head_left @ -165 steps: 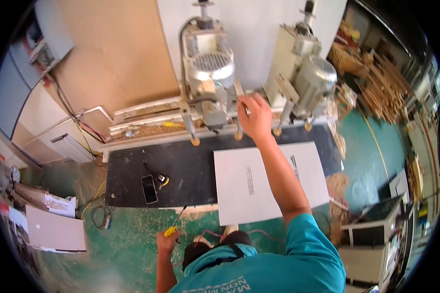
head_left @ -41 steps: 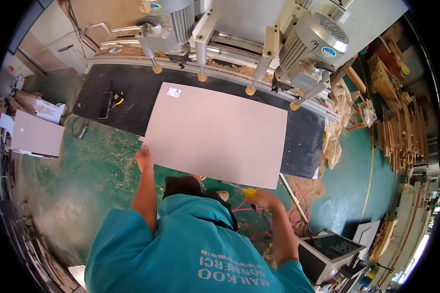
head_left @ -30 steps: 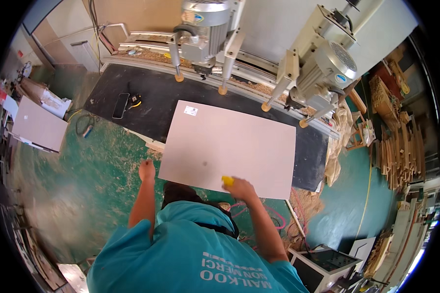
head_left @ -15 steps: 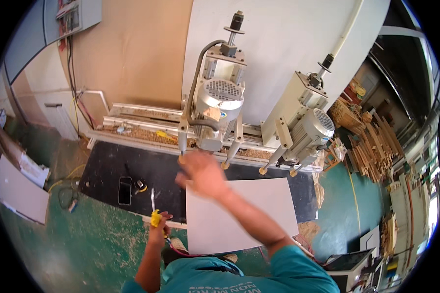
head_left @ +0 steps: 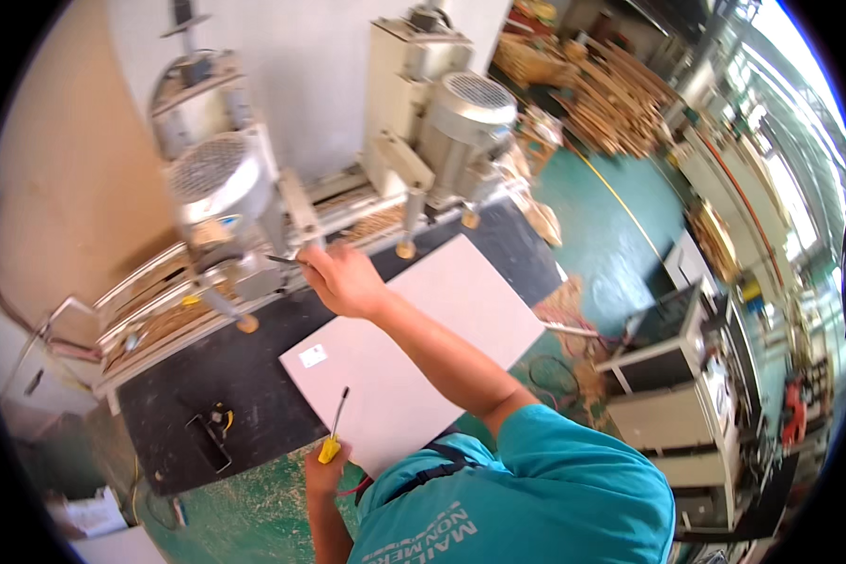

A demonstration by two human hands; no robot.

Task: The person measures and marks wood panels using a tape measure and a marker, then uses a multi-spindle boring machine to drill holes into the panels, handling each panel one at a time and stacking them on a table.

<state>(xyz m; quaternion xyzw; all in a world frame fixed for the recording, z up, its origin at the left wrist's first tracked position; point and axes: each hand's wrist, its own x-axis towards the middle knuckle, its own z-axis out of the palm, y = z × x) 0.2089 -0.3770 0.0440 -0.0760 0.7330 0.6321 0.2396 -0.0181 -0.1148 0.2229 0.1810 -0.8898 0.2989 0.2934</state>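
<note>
My left hand (head_left: pixel 325 468) is closed round a yellow air blow gun (head_left: pixel 330 449); its thin metal nozzle points up over the near left part of a white panel (head_left: pixel 423 348). A red hose shows below that hand. Stretched across the panel, my right arm reaches the machine's far side. My right hand (head_left: pixel 341 279) has its fingers drawn together beside a hold-down rod, with a thin dark rod (head_left: pixel 281 259) sticking out leftward from the fingertips. What the rod is cannot be made out. A small white label (head_left: pixel 312 355) lies on the panel's left corner.
Two motor units (head_left: pixel 221 179) (head_left: pixel 465 122) stand behind the black table (head_left: pixel 254 352), with sawdust along the rail. Round-tipped hold-down rods (head_left: pixel 405 248) reach toward the table. A phone (head_left: pixel 207 444) and tape measure (head_left: pixel 221 416) lie left. Stacked timber (head_left: pixel 620 99) is far right.
The view has turned and shifted rightward. My right hand, blurred earlier over the panel's far left corner, is now beside the hold-down rod. The label is now visible. The blow gun's nozzle now overlaps the panel.
</note>
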